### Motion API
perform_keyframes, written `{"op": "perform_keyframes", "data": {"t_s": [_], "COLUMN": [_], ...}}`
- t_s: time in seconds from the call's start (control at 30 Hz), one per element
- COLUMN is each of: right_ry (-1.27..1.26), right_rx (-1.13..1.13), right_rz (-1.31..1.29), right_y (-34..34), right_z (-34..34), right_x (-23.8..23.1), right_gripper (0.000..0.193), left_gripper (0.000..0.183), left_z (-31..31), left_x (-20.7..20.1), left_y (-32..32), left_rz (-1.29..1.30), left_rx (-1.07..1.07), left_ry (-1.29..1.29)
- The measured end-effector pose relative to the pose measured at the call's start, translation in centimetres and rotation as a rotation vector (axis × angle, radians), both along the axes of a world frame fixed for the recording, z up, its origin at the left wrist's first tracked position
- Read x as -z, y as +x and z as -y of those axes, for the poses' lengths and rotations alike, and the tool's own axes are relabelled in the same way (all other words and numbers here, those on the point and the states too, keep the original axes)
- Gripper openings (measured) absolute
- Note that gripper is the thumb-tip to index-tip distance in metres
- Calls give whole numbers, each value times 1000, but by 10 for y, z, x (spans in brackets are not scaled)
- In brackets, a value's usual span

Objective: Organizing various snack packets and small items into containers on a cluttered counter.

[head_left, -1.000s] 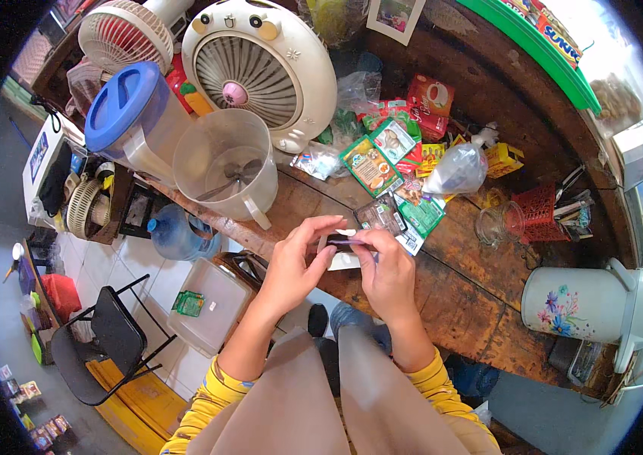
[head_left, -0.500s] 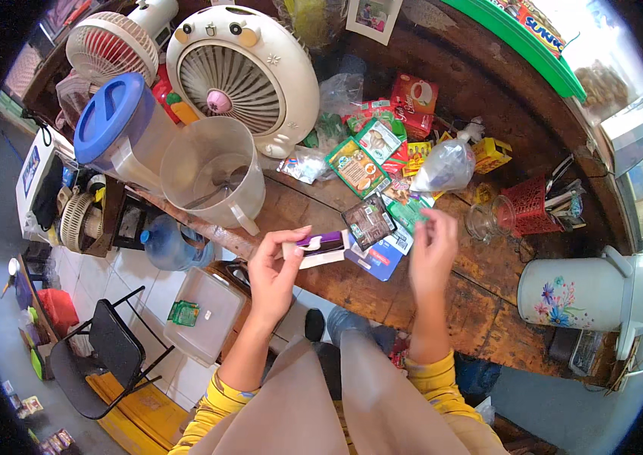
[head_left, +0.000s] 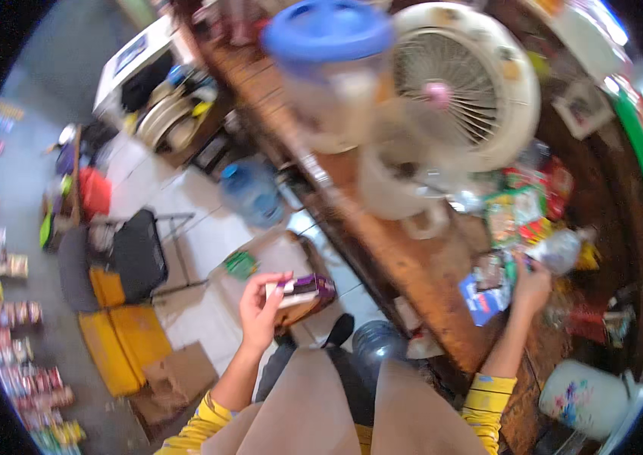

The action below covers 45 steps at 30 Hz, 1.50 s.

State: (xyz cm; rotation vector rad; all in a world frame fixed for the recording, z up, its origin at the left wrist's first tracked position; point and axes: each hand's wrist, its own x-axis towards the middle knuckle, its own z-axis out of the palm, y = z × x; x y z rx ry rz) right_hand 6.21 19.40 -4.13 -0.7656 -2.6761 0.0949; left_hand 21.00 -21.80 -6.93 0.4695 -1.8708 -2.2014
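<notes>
Here, the left hand [head_left: 259, 311] pinches a box [head_left: 308, 291]; well apart, the right hand [head_left: 531, 287] is at the packets [head_left: 502, 220], its grip too blurred to tell. The box runs sideways, free end rightward, left of the table [head_left: 408, 262].

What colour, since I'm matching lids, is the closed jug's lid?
The lid is blue; the head view shows it best.

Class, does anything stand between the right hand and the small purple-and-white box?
Nothing visible blocks the right hand from the small purple-and-white box; a blue packet lies between them, flat on the brown wooden table.
</notes>
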Motion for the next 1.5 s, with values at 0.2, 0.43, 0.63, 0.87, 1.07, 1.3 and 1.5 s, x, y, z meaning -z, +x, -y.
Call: {"op": "perform_keyframes", "data": {"t_s": [0.2, 0.43, 0.63, 0.87, 1.07, 1.3, 1.5], "right_ry": [-115, -1019, -1052, -1190, -1063, -895, -692], "right_rx": [225, 85, 109, -39, 427, -38, 236], "right_rz": [325, 305, 62, 17, -109, -343, 61], "right_y": [-60, -135, -151, -105, -109, -103, -102], "right_z": [-74, -242, -268, -125, -159, -216, -38], "right_x": [19, 110, 92, 53, 60, 77, 82], "right_gripper": [81, 40, 39, 17, 15, 21, 24], "left_gripper": [20, 19, 18, 21, 24, 35, 38], "left_z": [94, 148, 175, 185, 195, 199, 209], "left_x": [95, 182, 222, 212, 227, 269, 208], "left_y": [64, 99, 78, 69, 66, 64, 92], "left_rz": [148, 327, 166, 410, 403, 298, 543], "left_rx": [-381, -531, -497, -421, -479, -458, -577], "left_ry": [-112, 69, -140, -453, -623, -360, -108]}}
